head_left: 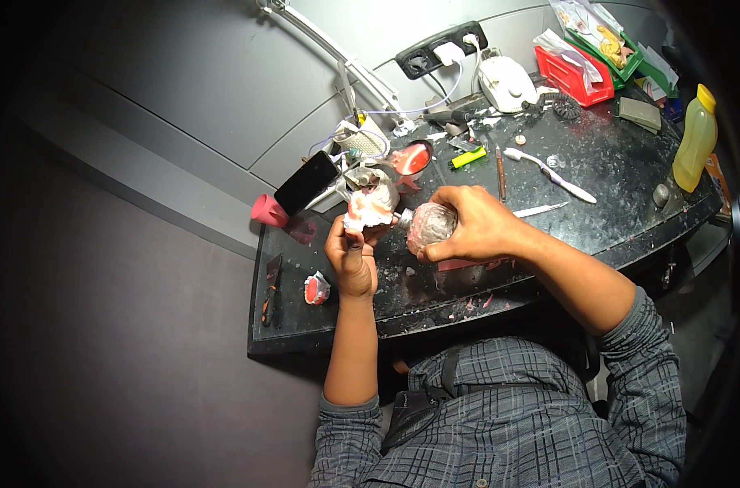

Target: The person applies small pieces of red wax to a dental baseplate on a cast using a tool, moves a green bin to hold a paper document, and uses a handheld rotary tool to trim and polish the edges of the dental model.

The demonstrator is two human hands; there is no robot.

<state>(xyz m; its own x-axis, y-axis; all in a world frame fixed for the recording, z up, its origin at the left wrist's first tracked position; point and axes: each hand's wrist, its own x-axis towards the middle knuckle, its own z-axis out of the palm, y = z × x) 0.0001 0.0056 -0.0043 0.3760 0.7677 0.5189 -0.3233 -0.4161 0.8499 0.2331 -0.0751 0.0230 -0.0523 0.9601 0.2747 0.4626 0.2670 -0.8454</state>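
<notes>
My left hand (349, 260) is closed round a white plaster dental model with pink-orange wax (368, 213), raised above the bench. My right hand (475, 220) grips a rounded grey, pink-stained plaster piece (427, 229), which has a metal fitting on the side facing the model; whether the two pieces are joined I cannot tell. A small red and white dental model (317, 288) rests on the black bench (402, 313) left of my left forearm. A white-handled tool (541, 209) lies right of my right hand.
A phone (305, 183), pink cup (268, 210) and red wax dish (412, 158) stand behind my hands. Brush (549, 173), yellow-green lighter (467, 157), scraper (270, 291), lamp arm (329, 53), white device (504, 84), red bin (573, 75) and yellow bottle (694, 142) surround the work area.
</notes>
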